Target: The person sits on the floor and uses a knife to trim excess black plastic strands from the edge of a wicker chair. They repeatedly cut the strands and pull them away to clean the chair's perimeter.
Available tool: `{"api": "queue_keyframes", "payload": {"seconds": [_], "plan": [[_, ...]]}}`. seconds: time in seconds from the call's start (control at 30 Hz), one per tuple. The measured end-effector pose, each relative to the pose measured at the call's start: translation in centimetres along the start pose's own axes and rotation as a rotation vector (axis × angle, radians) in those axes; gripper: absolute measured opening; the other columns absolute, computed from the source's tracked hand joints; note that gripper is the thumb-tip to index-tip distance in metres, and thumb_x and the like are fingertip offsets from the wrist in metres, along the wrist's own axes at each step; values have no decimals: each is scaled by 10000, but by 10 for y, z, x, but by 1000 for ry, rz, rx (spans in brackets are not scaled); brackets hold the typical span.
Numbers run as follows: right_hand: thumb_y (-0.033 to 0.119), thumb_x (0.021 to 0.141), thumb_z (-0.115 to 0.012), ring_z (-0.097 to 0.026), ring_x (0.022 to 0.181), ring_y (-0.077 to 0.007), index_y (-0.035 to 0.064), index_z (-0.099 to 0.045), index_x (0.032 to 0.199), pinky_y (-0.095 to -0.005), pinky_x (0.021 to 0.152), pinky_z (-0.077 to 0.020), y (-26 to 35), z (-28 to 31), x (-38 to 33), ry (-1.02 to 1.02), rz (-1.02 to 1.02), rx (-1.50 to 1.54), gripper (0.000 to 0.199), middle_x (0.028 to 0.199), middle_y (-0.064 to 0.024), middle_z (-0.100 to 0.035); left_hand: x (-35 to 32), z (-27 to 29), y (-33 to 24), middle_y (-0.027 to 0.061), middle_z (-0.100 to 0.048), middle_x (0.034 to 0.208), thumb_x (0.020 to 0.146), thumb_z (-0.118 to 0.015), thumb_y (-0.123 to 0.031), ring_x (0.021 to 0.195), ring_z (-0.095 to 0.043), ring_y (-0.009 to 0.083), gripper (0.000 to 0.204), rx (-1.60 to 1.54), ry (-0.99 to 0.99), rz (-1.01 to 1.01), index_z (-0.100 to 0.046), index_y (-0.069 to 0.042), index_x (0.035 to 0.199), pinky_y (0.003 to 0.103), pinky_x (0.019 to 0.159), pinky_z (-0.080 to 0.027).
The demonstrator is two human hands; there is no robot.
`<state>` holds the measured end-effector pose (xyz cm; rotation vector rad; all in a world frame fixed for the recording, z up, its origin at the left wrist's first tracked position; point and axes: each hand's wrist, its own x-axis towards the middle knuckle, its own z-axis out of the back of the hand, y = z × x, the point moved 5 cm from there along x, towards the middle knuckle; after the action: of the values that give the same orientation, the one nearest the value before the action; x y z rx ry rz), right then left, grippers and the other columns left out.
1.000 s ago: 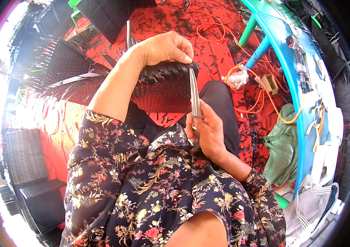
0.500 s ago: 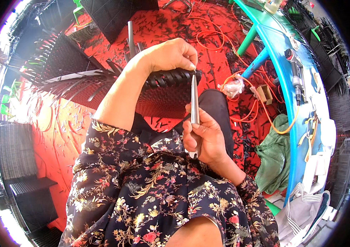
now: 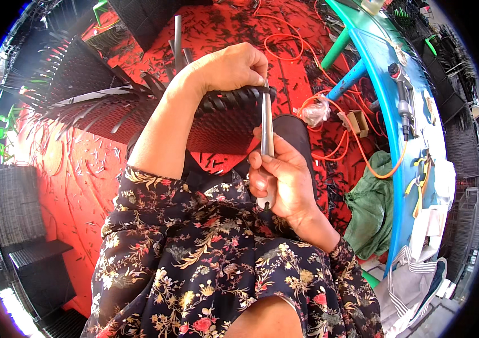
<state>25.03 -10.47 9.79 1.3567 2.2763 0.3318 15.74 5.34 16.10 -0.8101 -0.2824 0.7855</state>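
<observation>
My left hand reaches over the rolled edge of a black woven panel. Its fingers are closed in a pinch, apparently on a short black strip at the edge's right end. My right hand is wrapped round the lower part of a long, tapered metal tool, held nearly upright. The tool's narrow tip meets the panel edge just below my left fingertips, and its broad lower end has a dark hole. Loose black strips fan out from the panel's left side.
Grey metal tubes rise behind the panel. To the right stands a blue table bearing a power tool with an orange hose. A clear plastic bag, a small carton and green cloth lie beside it. Black scraps litter the red floor.
Both hands and the tool sit slightly higher in the picture. The tool's tip now reaches a little further up past the panel edge, beside the left fingertips. Both grips stay closed.
</observation>
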Motion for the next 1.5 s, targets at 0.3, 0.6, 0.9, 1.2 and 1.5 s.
{"api": "queue_keyframes", "payload": {"seconds": [0.3,0.6,0.9,1.2,1.5], "plan": [[24,891,-422,-495,552,-147,61,-433,1240,-259,463,-377,4,-2,2,-34,15,-93,351,823,-71,-540,-2,-3,3,18,-595,722,747,-574,-24,682,-552,81,74,-52,-35,-17,-570,-3,819,241,641,-447],[10,886,-412,-498,560,-154,55,-426,1234,-259,474,-383,10,-4,16,-32,25,-117,351,818,-75,-545,0,-1,8,22,-603,738,743,-567,-12,706,-563,89,93,10,-67,-39,-571,4,835,249,664,-455],[-30,874,-404,-535,563,-168,5,-421,1172,-280,454,-413,12,-2,23,0,24,-68,301,788,-91,-554,0,1,15,36,-611,784,767,-550,-15,748,-575,102,132,-88,-72,2,-553,12,896,251,712,-462],[55,881,-496,-596,664,-172,-1,-499,1141,-290,584,-498,19,8,26,13,152,-454,266,842,-83,-596,-29,6,-26,88,-589,760,799,-451,48,718,-606,164,121,268,-540,-294,-542,10,870,275,659,-486],[135,755,-651,-529,640,-110,8,-612,977,-248,585,-439,97,-35,57,-18,704,-1448,259,724,-57,-577,-84,-17,-84,163,-592,861,782,-458,102,780,-611,287,162,264,-600,-741,-554,32,892,333,693,-494]]}}
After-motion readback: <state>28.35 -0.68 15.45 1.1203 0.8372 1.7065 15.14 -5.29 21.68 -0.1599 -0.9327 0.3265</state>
